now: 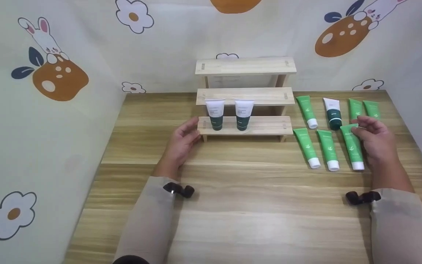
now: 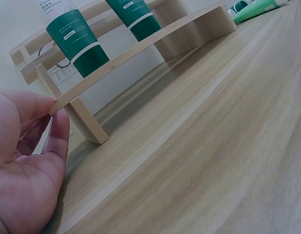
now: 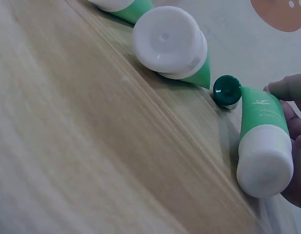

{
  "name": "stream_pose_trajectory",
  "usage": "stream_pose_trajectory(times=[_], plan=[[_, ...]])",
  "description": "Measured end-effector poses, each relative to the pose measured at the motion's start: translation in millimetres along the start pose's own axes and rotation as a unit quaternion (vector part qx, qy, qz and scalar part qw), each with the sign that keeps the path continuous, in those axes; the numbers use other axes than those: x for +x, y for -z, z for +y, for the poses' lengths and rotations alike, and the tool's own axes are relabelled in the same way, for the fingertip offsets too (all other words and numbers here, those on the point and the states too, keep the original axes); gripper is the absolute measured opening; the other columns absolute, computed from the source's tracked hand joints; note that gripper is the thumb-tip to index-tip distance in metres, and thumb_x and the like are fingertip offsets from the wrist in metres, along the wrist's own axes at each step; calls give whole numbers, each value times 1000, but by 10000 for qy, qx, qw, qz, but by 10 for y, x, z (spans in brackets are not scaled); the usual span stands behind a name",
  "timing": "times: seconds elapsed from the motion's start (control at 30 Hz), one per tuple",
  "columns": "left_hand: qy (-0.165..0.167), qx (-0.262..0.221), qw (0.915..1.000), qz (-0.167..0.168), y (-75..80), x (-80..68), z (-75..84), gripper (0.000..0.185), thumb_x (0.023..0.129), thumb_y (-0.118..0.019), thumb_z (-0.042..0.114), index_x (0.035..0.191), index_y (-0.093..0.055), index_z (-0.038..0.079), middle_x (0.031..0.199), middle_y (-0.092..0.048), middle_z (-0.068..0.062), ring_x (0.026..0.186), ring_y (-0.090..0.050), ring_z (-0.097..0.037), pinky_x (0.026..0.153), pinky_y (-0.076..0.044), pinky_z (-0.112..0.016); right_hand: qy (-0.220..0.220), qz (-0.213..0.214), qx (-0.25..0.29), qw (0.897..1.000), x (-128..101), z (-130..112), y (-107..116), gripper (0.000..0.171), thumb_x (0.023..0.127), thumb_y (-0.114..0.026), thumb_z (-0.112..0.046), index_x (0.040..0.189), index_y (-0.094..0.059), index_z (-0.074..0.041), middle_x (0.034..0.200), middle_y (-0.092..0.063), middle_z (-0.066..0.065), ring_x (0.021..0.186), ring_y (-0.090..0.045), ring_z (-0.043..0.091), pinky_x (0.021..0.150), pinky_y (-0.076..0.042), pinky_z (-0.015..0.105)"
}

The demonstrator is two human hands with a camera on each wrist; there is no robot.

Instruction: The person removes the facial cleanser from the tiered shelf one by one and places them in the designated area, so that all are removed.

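three-tier pale wooden step rack (image 1: 245,95) stands at the back middle of the wood-grain table (image 1: 233,190). two white tubes with dark green caps (image 1: 229,114) stand cap-down on its lowest step, toward that step's left end, side by side. the middle and top steps carry nothing.

still lying flat near the table's right edge: a green tube with white cap (image 1: 307,111), a white tube with dark green cap (image 1: 333,113), and two more green tubes behind the right hand in the back row; three green tubes in the front row.

left hand (image 1: 181,143): thumb and fingertips pinch the left end of the lowest step, as the left wrist view shows (image 2: 28,146).

right hand (image 1: 376,141): fingers curl around the rightmost green tube of the front row (image 1: 352,146); in the right wrist view the tube (image 3: 264,141) lies in the fingers, its cap end low at the table surface.

judgement: two tubes shelved, seven left on the table, one of these now in hand. early stage.
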State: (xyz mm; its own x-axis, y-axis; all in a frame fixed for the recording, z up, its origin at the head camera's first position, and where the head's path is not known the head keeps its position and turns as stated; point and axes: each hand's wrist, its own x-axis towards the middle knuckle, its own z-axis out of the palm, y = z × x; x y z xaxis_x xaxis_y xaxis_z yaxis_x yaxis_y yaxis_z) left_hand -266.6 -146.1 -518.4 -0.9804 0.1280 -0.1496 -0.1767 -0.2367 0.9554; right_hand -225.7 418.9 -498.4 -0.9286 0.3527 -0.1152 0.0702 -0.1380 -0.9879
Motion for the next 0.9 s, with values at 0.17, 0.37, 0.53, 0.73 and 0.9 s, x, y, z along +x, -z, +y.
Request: stream_pose_trajectory(times=[0.17,0.37,0.53,0.73,0.9], plan=[[12,-17,10000,13,4,-1,5,47,93,-61,1,138,-57,17,145,-51,0,126,-56,-20,104,-51,-35,-178,38,-542,9984,-9,4,-1,51,81,-80,-8,128,-59,-8,107,-73,-10,107,-55,4,80,-48,9],[1,28,10000,9,4,-9,8,47,94,-61,2,139,-57,17,146,-50,0,125,-56,-19,102,-52,-32,-168,164,-932,9954,2,26,-5,47,83,-78,-10,126,-60,-11,108,-72,-13,103,-59,1,82,-47,8],[-36,53,10000,-13,5,-12,12,47,95,-59,1,139,-56,15,148,-49,0,123,-55,-17,98,-53,-28,-113,258,-1368,9902,13,48,-13,37,87,-75,-11,122,-62,-14,105,-71,-17,99,-61,-1,81,-46,9],[5,53,10000,-6,-2,-12,12,46,95,-60,2,138,-57,17,148,-50,2,126,-54,-17,102,-51,-30,-398,581,-2148,9741,5,32,-37,32,91,-70,-20,121,-61,-24,114,-68,-17,103,-55,-3,83,-42,12],[-36,28,10000,10,-13,-12,7,46,94,-60,1,138,-57,17,147,-50,2,127,-54,-17,101,-52,-30,-503,858,-2378,9662,7,27,-34,27,92,-69,-23,118,-62,-27,112,-68,-20,101,-56,-4,82,-42,13]])
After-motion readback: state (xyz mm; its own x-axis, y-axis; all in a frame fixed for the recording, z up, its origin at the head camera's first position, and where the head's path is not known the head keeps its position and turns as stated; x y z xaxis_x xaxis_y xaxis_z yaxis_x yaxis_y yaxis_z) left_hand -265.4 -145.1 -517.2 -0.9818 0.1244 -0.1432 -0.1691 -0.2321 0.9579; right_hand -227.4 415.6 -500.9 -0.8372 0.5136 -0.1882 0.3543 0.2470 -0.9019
